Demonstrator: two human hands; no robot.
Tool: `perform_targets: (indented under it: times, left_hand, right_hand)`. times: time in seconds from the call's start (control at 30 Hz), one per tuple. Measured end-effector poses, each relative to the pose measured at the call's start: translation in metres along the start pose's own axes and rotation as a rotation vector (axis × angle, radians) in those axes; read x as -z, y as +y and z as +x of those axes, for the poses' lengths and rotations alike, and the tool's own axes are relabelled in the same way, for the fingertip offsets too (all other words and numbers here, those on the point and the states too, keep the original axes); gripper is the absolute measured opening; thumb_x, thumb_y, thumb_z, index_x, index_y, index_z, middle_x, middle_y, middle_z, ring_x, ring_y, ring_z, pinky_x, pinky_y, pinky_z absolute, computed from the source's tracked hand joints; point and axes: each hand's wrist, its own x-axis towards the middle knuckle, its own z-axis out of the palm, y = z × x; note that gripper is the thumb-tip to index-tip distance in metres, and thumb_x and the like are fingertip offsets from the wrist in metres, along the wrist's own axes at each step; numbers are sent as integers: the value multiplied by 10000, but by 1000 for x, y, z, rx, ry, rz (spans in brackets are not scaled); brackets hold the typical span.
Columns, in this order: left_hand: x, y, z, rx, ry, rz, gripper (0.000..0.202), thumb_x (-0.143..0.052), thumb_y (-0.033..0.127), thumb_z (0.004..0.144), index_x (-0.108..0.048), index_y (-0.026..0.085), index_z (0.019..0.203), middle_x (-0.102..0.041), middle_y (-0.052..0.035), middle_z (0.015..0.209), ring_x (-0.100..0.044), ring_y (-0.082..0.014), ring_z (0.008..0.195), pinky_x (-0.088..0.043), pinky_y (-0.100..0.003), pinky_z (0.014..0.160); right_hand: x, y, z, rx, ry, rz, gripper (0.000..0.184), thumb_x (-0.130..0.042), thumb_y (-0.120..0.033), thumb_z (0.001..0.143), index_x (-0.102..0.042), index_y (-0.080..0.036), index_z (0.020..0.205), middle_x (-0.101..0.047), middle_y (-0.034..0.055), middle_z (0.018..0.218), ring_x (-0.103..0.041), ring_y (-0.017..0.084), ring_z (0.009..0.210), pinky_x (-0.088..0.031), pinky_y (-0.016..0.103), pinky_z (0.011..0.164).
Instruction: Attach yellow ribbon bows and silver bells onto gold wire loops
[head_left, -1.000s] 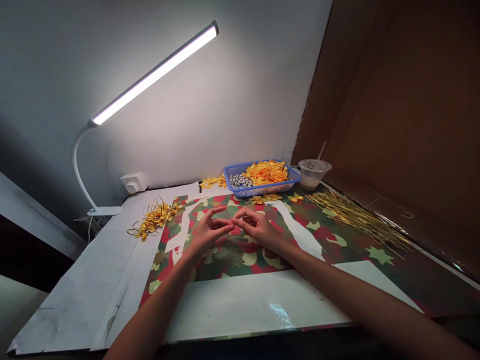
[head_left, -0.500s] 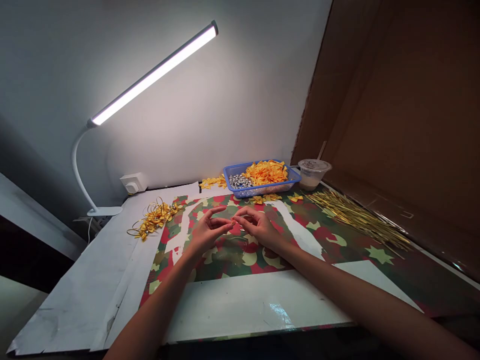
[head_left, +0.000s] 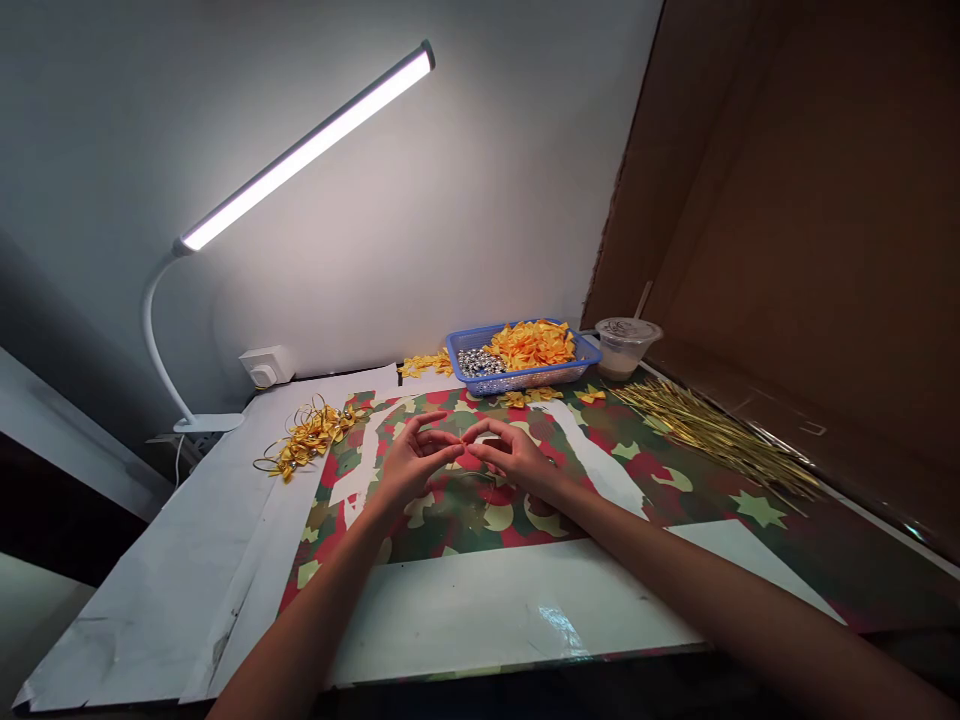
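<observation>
Over the patterned sheet (head_left: 450, 530), my left hand (head_left: 416, 455) and my right hand (head_left: 517, 455) meet fingertip to fingertip. Each pinches thumb against index finger on a thin gold wire tie (head_left: 480, 476), which curves faintly below the hands. The exact join between the fingertips is too small to make out. A small shiny silver bell (head_left: 552, 461) shows beside my right hand; whether it hangs from the tie I cannot tell. To the left lies a pile of yellow ribbon bows on gold wire loops (head_left: 311, 437).
A blue basket (head_left: 525, 380) at the back holds yellow bows (head_left: 532, 345) and silver bells (head_left: 480, 362). Loose bows lie around it. A lidded plastic cup (head_left: 627, 352) stands right of it, near a bundle of gold wire ties (head_left: 720, 440). A lit lamp (head_left: 311, 145) is clamped at left.
My fingertips have drawn closer together at the pinch, and the right fingers have shifted slightly left. A silver bell has come into sight beside my right hand.
</observation>
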Motion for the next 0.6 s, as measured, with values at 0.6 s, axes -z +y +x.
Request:
perform_targets:
  times: [0.6]
  left_hand:
    - [2, 0, 2, 80, -23, -7, 539, -823, 276, 544, -567, 148, 1001, -698, 8, 653, -654, -160, 645, -495, -292, 649]
  right_hand:
    - [1, 2, 1, -44, -37, 121, 346, -656, -497, 685, -555, -181, 784, -436, -67, 561, -342, 62, 461, -267, 208, 436]
